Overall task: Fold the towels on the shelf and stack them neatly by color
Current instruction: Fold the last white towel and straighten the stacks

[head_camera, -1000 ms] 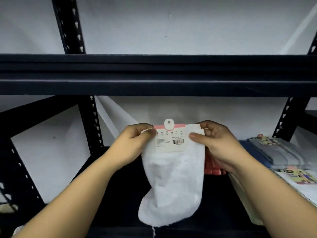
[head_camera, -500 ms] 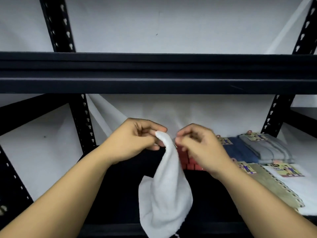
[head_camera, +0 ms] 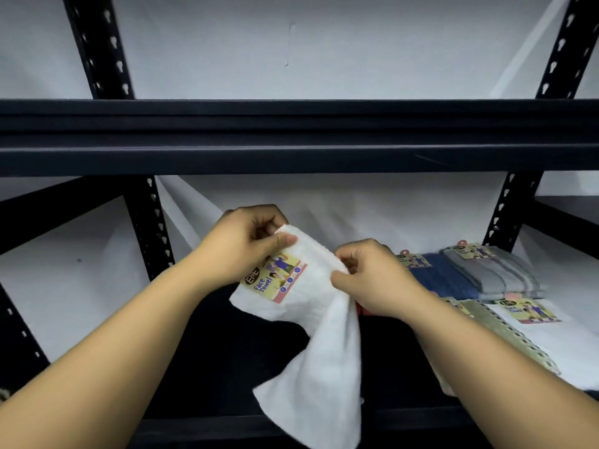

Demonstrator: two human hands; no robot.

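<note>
Head view, looking into black metal shelf [head_camera: 291, 137] w/ white backdrop behind. Both hands up in mid-air above lower shelf board, holding white towel [head_camera: 321, 335]. Left hand [head_camera: 246, 247]: grip closed, thumb pinching towel's top corner vs. curled fingers, just above paper label [head_camera: 275, 277] reading "Face Towel". Right hand [head_camera: 372, 280]: grip also closed, thumb + fingers bunching towel's upper edge beside the label, knuckles facing camera. Towel spread slanted btwn the two hands, label side toward camera; rest hangs down loose in a crumpled fold, lower tip near shelf's front edge, over dark shelf board. Not folded yet. Toward shelf's right end, at the back: blue folded towel [head_camera: 444, 277] w/ tag, grey folded towel [head_camera: 492, 270] touching it on its right, also tagged. Nearer the front right: white folded towel [head_camera: 551, 341] w/ same style label, and an olive-green towel [head_camera: 505, 332] w/ scalloped edge lying partly under the right forearm. Bit of red towel [head_camera: 359, 311] peeking out under right hand; mostly hidden, can't tell its shape. Upright posts w/ keyhole slots at back left & back right.
</note>
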